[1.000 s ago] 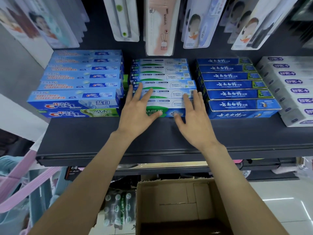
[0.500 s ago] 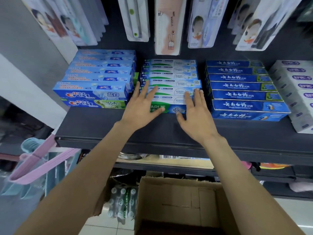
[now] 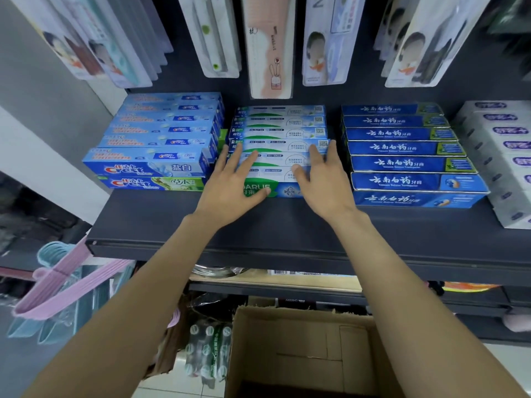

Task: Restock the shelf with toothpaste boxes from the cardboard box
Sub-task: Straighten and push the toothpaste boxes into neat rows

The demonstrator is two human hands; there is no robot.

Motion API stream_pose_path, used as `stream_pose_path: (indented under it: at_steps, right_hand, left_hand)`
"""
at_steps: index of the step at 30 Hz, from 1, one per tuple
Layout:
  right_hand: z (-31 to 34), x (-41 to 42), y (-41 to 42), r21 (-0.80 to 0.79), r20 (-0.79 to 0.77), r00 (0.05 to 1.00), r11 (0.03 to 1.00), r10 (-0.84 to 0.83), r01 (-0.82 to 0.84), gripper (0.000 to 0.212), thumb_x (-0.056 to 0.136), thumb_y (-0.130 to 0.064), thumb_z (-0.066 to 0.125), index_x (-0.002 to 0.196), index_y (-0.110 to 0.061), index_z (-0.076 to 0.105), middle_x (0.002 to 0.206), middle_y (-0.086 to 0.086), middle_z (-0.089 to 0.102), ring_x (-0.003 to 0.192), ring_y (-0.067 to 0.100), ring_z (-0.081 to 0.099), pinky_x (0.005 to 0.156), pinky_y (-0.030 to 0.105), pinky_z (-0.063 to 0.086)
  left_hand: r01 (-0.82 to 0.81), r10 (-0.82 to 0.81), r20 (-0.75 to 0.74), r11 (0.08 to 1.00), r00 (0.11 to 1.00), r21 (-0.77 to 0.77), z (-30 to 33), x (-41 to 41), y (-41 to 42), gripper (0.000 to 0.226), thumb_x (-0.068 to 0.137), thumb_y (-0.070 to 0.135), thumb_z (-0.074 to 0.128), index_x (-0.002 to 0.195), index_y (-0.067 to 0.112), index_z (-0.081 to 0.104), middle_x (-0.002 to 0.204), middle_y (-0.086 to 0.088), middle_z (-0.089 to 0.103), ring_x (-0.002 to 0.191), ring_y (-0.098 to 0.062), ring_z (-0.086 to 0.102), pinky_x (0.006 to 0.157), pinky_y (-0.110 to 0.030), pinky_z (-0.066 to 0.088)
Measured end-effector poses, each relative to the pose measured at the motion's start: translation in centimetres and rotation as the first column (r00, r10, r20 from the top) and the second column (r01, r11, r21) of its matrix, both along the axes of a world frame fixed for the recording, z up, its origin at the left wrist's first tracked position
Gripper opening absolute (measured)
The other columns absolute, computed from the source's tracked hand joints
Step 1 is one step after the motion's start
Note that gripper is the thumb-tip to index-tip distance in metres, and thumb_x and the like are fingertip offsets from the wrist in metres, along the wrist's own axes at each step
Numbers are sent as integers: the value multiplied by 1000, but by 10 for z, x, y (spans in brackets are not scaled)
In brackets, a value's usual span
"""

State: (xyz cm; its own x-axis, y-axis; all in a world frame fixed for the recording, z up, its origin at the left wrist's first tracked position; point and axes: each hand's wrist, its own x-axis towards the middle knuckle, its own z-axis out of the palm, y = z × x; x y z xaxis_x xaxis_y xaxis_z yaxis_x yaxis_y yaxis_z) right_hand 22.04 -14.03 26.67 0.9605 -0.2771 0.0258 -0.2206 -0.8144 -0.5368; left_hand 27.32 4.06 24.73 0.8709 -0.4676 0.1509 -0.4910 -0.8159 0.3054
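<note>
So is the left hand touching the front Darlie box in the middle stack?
Touching. The head view shows the left hand lying flat on the front Darlie box, fingers spread over its top and the thumb pressed on its green front face.

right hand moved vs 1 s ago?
Barely. The right hand still lies flat on the right end of the green-white stack, beside the dark blue stack; its fingertips have crept slightly further back.
</note>
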Motion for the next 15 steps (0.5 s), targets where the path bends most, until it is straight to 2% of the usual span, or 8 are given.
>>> stream_pose_path:
  at_steps: [12, 15]
  right_hand:
    - [-5, -1, -5, -59, 22, 1000, 998, 11, -10, 58, 99, -42, 37, 149, -14, 25, 158, 16, 6, 141, 32, 25, 106, 40, 34]
    - [-5, -1, -6, -36, 2, 1000, 999, 14, -14, 58, 99, -43, 36, 149, -16, 24, 159, 14, 4, 143, 30, 21, 108, 41, 32]
  left_hand:
    - [8, -8, 4, 1000, 1000, -10, -3, 1, -1, 79, 84, 54, 56, 149, 22, 23, 158, -10, 8, 146, -30, -3, 116, -40, 9]
    - [19, -20, 19, 998, 1000, 59, 2, -2, -3, 79, 87, 55, 51, 150, 19, 19, 158, -14, 5, 145, -30, -6, 117, -39, 5]
